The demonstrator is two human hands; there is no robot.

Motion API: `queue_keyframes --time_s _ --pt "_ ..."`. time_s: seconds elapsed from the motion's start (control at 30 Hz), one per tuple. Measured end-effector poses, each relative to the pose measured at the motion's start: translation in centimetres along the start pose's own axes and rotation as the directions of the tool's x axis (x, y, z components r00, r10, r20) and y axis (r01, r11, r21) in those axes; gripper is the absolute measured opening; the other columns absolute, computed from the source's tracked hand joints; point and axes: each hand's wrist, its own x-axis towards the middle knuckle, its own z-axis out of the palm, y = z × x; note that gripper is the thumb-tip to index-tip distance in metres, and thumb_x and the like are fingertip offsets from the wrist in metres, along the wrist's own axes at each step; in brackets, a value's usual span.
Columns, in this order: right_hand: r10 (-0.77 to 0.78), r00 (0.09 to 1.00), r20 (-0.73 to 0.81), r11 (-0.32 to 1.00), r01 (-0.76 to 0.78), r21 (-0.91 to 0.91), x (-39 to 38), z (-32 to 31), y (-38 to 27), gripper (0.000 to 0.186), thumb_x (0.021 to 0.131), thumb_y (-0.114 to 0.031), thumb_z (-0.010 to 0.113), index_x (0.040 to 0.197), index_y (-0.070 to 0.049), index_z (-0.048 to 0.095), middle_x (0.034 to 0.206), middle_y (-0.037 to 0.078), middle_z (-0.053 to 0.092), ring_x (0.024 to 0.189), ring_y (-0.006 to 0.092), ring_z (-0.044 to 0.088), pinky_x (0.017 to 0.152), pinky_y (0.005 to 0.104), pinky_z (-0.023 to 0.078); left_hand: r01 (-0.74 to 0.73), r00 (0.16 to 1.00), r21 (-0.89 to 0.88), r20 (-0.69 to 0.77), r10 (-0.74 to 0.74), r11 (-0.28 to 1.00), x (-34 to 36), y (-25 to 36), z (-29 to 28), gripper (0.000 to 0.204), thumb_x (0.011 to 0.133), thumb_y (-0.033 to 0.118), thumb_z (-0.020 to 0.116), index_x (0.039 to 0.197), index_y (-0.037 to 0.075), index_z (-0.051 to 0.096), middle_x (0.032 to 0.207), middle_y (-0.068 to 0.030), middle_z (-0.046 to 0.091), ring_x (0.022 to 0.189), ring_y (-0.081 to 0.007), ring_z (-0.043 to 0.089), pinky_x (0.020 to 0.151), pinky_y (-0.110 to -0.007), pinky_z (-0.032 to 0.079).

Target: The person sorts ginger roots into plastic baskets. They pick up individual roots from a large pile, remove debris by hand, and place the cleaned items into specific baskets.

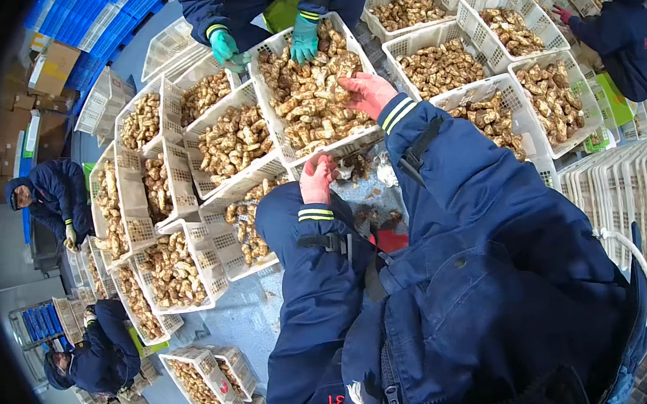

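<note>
My right hand (369,94), in a pink glove, reaches over the far-middle white plastic basket (286,156). Its fingers are apart and lie at the heap of knobbly brown-and-white mushrooms (308,118). My left hand (317,178), also pink-gloved, is curled closed just outside that basket's near edge, above my knee. Whatever it might hold is hidden by its fingers. Across from me a co-worker in green gloves has one hand (304,40) on the mushrooms in this same basket and the other hand (223,48) by its far left corner.
Crates of mushrooms (232,144) crowd the left, and more crates (443,70) fill the right. White empty baskets (626,188) are stacked at far right. Something red (389,240) and brown scraps lie on the floor between my legs. Other people (50,197) work around the room.
</note>
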Motion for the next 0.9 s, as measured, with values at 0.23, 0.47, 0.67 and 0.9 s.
queue_keyframes --time_s 0.23,0.47,0.67,0.9 --pt "-0.351 0.933 0.074 0.918 0.359 -0.167 -3.4 -1.9 -6.4 0.018 0.080 -0.015 0.058 0.092 -0.002 0.056 0.090 0.006 0.059 0.079 0.0130 0.056 0.070 0.0260 0.046 -0.020 1.000 0.076 0.023 0.018 0.997 1.4 -0.8 -1.6 0.022 0.086 0.012 0.050 0.104 -0.001 0.048 0.086 -0.0108 0.056 0.065 -0.0150 0.052 0.049 -0.026 0.043" --pt "-0.356 0.914 -0.193 0.623 0.078 -0.779 -20.6 -20.9 -16.4 0.029 0.079 -0.023 0.061 0.092 0.001 0.054 0.081 0.002 0.056 0.075 0.0085 0.052 0.068 0.0223 0.043 0.178 0.886 -0.113 0.451 -0.109 0.978 6.4 0.3 -4.9 0.019 0.087 0.012 0.046 0.103 0.001 0.048 0.098 -0.0128 0.057 0.079 -0.0204 0.057 0.065 -0.031 0.049" --pt "-0.130 0.611 -0.781 0.658 -0.536 -0.529 -50.2 -39.5 -3.1 0.020 0.073 -0.024 0.063 0.083 -0.008 0.058 0.067 0.006 0.054 0.062 0.0155 0.053 0.059 0.0288 0.043 0.187 0.966 0.154 0.150 -0.210 0.970 6.0 0.2 4.0 0.040 0.089 0.023 0.042 0.120 -0.002 0.038 0.119 -0.0209 0.045 0.103 -0.0302 0.048 0.088 -0.041 0.040" --pt "0.007 0.281 -0.960 0.993 -0.115 -0.026 -62.4 -39.7 9.4 0.020 0.073 -0.006 0.063 0.090 0.001 0.055 0.072 0.006 0.056 0.058 0.0159 0.055 0.054 0.0268 0.047 0.199 0.960 0.327 0.124 -0.251 0.924 7.0 0.4 3.4 0.045 0.087 0.026 0.047 0.121 -0.002 0.037 0.124 -0.0209 0.038 0.106 -0.0308 0.044 0.090 -0.040 0.037"
